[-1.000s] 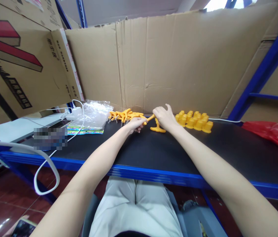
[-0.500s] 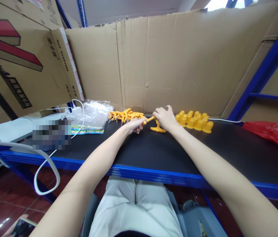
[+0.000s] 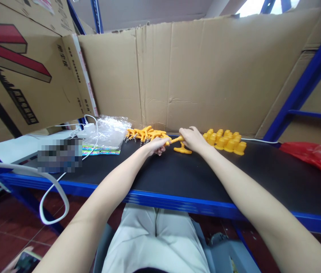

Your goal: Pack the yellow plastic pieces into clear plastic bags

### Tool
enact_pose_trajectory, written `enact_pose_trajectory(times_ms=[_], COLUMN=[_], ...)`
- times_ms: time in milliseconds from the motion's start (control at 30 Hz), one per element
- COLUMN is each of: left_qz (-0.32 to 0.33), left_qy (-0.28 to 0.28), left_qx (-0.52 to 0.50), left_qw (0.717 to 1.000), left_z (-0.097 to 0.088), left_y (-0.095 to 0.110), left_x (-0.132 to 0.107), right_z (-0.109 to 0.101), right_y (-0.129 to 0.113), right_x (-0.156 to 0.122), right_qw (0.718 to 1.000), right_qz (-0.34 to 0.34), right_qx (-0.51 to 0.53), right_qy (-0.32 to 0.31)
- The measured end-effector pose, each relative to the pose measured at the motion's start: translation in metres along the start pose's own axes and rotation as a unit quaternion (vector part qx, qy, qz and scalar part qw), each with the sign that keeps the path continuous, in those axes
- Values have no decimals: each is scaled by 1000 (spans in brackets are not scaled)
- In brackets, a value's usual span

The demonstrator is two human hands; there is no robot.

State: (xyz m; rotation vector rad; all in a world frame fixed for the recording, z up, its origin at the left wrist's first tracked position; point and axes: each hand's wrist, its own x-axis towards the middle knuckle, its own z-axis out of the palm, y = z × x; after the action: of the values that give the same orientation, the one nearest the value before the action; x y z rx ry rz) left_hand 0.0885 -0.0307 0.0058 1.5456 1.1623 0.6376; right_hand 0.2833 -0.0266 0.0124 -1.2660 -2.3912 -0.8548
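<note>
My left hand (image 3: 156, 145) is closed round one end of an orange plastic stick piece (image 3: 174, 140). My right hand (image 3: 192, 138) pinches the other end of that piece with its fingers curled. Both hands rest low over the black shelf top (image 3: 194, 176), near the cardboard back wall. A second orange T-shaped piece (image 3: 182, 150) lies on the surface just under my right hand. A heap of similar orange pieces with small metal chains (image 3: 143, 134) lies left of my hands. A cluster of yellow cup-shaped caps (image 3: 225, 138) stands to the right.
A crumpled clear plastic bag (image 3: 107, 131) on colourful packets and a white charger with its cable (image 3: 85, 131) sit at the left. A red plastic bag (image 3: 317, 157) lies at the far right. Cardboard sheets (image 3: 206, 72) wall the back and left; blue rack posts (image 3: 302, 85) stand at the right.
My right hand's fingers have closed down onto the orange stick piece, which now sits level between both hands. The view has tilted up a little.
</note>
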Motion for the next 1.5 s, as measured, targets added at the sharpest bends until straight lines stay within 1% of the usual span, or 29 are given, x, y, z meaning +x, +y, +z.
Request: enact_pose_trajectory(times_ms=[133,233,333,400,467,567,700,800,867,933,967,1033,1067,1100,1133,1167,1200,1233,1267,1300,1333,1367,1400,1433,1500], left_qz=[9,7,1,-1,2,2,-2,3,8,11,12,13,14,15,15,16,18,21,24,26,27,26,25,25,36], left_qy=[20,28,11,-6,-14,-8,19,28,23,24,26,30,33,37,44,53,63,72,79,85,90,94,96,98,100], left_qx=[0,4,10,8,-3,-33,-65,-78,-89,-100,-105,-116,-122,-130,-137,-146,-155,-164,-176,-189,-206,-224,-245,-268,-315], left_qw=[1000,1000,1000,1000,1000,999,998,997,996,995,994,993,992,991,989,988,986,984,981,978,974,970,964,958,943], left_z=[-4,-6,-8,-9,-11,-14,-15,-15,-15,-15,-15,-15,-15,-15,-15,-15,-15,-15,-15,-16,-16,-17,-18,-18,-20], left_y=[-4,-6,-5,-5,-4,-3,-3,-5,-6,-6,-5,-4,-3,-3,-3,-2,-2,-2,-3,-3,-3,-3,-3,-2,0], left_x=[2,4,3,1,0,-2,-2,0,0,-1,-1,-1,-1,0,0,0,1,1,2,2,2,2,2,2,1], right_z=[6,5,-1,-4,-3,10,36,50,52,46,39,20,7,-5,-17,-27,-35,-40,-42,-42,-40,-37,-34,-31,-29], right_y=[2,0,4,15,31,55,74,78,79,81,83,92,98,105,113,119,126,130,133,134,134,132,129,125,118], right_x=[-4,-3,-2,-3,-7,-17,-30,-39,-43,-44,-43,-41,-41,-41,-42,-44,-47,-51,-56,-61,-67,-72,-77,-80,-85], right_qw=[999,999,999,1000,996,977,957,940,930,923,919,906,893,882,878,876,880,880,872,856,837,822,813,810,811], right_qz=[-41,-43,-27,11,79,185,219,258,276,290,303,347,377,408,431,453,459,456,450,439,427,418,410,404,395], right_qx=[32,34,15,6,28,101,188,224,243,253,248,216,194,172,154,134,119,111,103,95,84,71,58,48,43], right_qy=[-4,2,8,20,33,33,-10,-6,-1,19,44,113,150,160,141,99,27,-67,-164,-256,-330,-381,-410,-422,-429])
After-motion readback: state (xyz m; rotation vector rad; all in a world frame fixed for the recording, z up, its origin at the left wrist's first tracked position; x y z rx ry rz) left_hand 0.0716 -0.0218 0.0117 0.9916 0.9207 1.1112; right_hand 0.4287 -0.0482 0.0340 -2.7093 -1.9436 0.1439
